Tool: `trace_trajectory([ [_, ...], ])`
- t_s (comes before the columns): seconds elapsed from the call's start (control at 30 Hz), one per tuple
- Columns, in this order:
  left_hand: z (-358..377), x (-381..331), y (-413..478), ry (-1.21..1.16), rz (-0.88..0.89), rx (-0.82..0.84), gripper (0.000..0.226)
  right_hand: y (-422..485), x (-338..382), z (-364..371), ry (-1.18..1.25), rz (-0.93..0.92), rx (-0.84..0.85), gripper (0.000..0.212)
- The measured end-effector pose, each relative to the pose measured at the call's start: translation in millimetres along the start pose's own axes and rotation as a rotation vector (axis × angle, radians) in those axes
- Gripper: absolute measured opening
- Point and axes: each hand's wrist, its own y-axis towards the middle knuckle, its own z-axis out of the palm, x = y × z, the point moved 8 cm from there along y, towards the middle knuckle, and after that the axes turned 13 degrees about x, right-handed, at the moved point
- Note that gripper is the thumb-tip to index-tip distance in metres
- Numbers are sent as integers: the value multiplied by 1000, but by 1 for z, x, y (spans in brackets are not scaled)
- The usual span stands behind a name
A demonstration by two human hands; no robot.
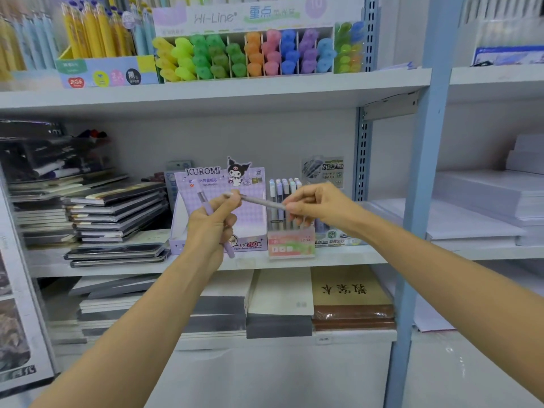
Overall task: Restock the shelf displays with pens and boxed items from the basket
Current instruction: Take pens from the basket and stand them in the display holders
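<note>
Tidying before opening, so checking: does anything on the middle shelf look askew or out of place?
Yes. The dark notebooks left of the Kuromi display box lie in a slumped, fanned stack, edges misaligned and tilted.

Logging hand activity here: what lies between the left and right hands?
In the head view, a grey pen bridges the gap: the right hand pinches one end, the other reaches the left hand, which also grips a purple pen.

Left hand [210, 223], right hand [319, 206]: pinching fingers [294, 207].
</note>
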Motion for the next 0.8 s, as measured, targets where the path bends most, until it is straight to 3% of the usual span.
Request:
trace_trajectory([
  [0.23, 26, -2, -2, 69, 4, 98, 12, -1, 2, 20, -19, -30, 113, 13],
  [0.4, 46, -4, -5, 324, 9, 244, 16, 5, 27, 10, -85, -117, -106, 22],
  [0.63, 49, 0, 2, 386, 27, 261, 13, 13, 44, 13, -120, -162, -106, 18],
  [0.8, 34, 15, 16, 173, -100, 166, 25, 0, 47, -33, 24, -282, -475, 19],
])
